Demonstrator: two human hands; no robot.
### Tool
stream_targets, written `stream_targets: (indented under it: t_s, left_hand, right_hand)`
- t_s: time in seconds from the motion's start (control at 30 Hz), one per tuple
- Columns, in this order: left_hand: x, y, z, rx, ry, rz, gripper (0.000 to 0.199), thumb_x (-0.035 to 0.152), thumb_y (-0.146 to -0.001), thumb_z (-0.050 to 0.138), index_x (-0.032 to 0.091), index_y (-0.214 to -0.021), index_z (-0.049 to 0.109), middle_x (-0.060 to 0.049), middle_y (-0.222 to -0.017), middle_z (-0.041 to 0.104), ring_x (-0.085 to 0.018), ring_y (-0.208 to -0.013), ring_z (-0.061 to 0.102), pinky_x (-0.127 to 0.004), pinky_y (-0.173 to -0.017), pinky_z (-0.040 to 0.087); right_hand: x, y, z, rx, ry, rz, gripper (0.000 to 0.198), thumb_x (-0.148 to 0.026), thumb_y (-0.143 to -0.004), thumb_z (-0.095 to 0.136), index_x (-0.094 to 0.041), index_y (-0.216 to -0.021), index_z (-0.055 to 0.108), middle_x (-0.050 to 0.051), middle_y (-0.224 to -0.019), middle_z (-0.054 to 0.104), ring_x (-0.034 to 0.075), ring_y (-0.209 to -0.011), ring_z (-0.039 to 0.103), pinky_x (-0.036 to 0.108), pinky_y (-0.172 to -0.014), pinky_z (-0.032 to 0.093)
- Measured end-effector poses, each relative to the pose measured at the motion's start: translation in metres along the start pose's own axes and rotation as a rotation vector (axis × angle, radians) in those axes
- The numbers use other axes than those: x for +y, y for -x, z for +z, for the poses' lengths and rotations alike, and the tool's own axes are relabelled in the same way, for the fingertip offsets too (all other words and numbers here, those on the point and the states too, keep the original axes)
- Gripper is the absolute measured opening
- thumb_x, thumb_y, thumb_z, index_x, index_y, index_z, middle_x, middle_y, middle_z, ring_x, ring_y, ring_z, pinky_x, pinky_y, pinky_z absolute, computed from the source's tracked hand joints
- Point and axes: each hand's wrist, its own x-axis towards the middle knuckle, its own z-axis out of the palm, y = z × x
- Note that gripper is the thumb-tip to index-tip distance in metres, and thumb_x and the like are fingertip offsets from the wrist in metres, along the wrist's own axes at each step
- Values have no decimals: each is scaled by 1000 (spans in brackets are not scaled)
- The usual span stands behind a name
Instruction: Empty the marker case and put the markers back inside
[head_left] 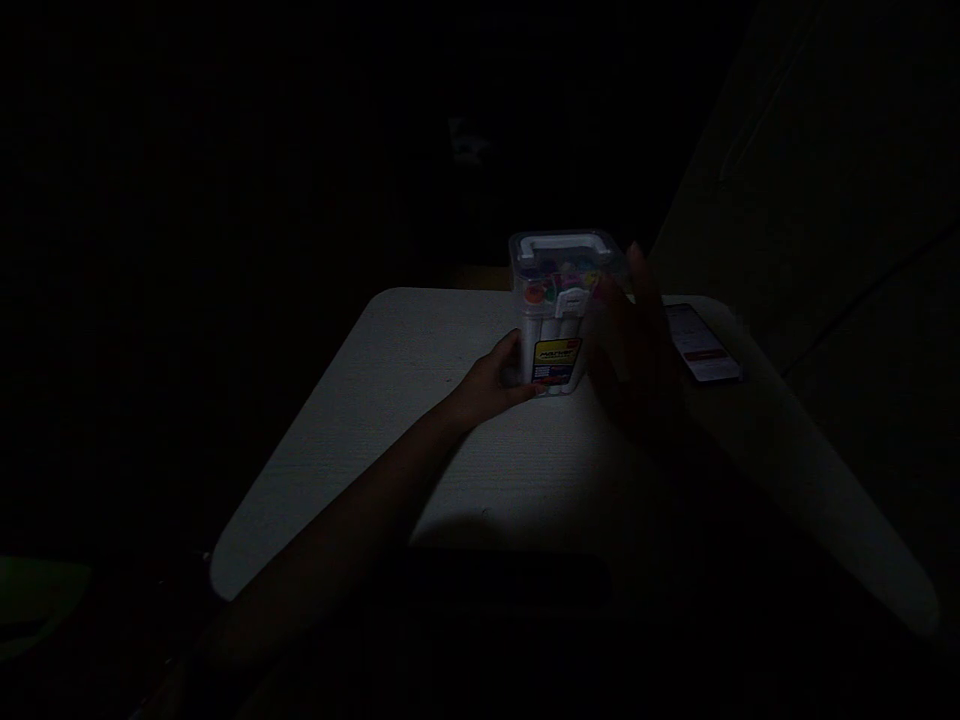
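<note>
A clear plastic box of markers stands upright at the far part of the table, with colourful caps showing through its lid, a white handle on top and a white latch in front. The label on its front reads "marker". My left hand grips the lower left side of the box, thumb across the front near the label. Beside the box's right side is my right hand, deep in shadow, its fingers stretched and apart. Whether its fingertips touch the box is too dark to tell.
The white table has rounded corners and a wood-like grain. A phone with a lit screen lies at its right, past my right hand. Something green shows at the lower left. The surroundings are very dark.
</note>
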Motion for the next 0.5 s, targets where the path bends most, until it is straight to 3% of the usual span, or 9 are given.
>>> stream_targets:
  t_s: [0.13, 0.27, 0.5]
  left_hand:
    - [2, 1, 0, 5, -15, -3, 78, 40, -78, 88, 15, -143, 54, -20, -141, 71, -38, -132, 69, -55, -118, 54]
    - [7, 1, -1, -1, -57, 7, 79, 42, -78, 87, 10, -143, 55, -24, -141, 70, -40, -132, 69, -54, -118, 55]
    - [6, 1, -2, -9, -78, 14, 84, 43, -77, 88, 10, -147, 54, -23, -143, 70, -39, -133, 69, -53, -118, 55]
  right_hand:
    - [-5, -8, -11, -129, 22, 10, 59, -29, -108, 33, -28, -166, 41, 14, -177, 40, 31, -171, 28, 60, -139, 27]
    - [-8, -16, -20, -227, 27, 35, 64, -27, -104, 39, -34, -168, 42, 6, -176, 42, 32, -173, 23, 63, -138, 30]
    - [-13, -16, -19, -177, 21, 27, 59, -25, -103, 38, -29, -160, 55, 9, -172, 47, 32, -170, 30, 58, -139, 30]
